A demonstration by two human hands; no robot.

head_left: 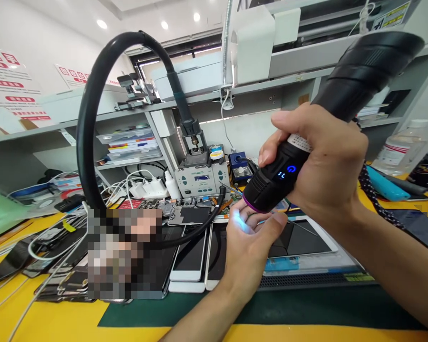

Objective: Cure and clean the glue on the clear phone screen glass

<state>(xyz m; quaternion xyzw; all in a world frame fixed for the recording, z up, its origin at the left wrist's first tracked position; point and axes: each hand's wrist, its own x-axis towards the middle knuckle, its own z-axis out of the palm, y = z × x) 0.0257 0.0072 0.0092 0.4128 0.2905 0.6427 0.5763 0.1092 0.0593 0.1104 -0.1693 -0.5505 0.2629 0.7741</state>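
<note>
My right hand is wrapped round a black handheld air blower with a lit blue power symbol, digits and a purple ring at its lower end. The blower slants, its wide end up at the right, its narrow end down over my left hand. Bluish light falls on the curled fingers of that hand. A thin metal tool, like tweezers, runs through the left hand between thumb and fingers; its middle is hidden. Below lies a white-framed tablet, screen up.
A thick black hose arches at the left from a grey hot-air station. White-edged phones, stacked dark phone parts and loose cables crowd the bench. A clear bottle stands at the right. A dark green mat edges the front.
</note>
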